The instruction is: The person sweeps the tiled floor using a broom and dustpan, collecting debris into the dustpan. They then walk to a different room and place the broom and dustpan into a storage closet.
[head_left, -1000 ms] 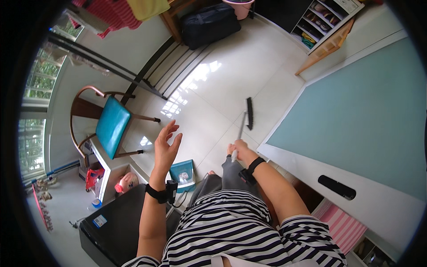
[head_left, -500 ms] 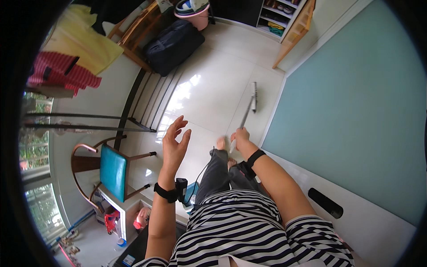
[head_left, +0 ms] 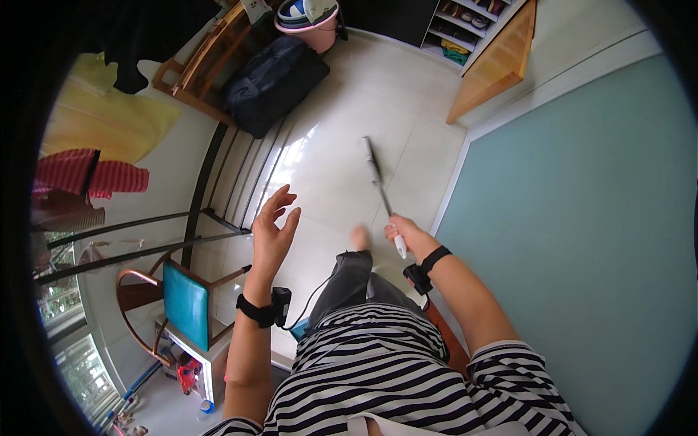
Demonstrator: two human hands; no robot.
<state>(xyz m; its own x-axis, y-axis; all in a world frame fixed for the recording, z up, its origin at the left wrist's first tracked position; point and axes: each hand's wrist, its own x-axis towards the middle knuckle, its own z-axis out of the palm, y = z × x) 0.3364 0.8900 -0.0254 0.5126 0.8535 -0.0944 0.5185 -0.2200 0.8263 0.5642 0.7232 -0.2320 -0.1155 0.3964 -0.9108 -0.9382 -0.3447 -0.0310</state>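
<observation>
My right hand is wrapped round the white grip of a long-handled brush, near the grip's end. Its grey pole slopes forward and slightly left from the hand. The narrow, dark-and-pale head is over the pale tiled floor; it looks blurred, and whether it touches the tiles I cannot tell. My left hand is raised over the floor with nothing in it, its fingers apart and loosely bent. Both wrists wear black straps with small devices.
A glossy tiled floor stretches ahead. Left are a metal rack, hanging clothes and a teal-seated chair. Ahead lie a black bag and pink bucket. Right stand a wooden door and frosted panel.
The brush head has swung leftward across the floor, and its angle has turned. My right hand has shifted slightly right and nearer. The left hand stays raised and empty; one foot is blurred.
</observation>
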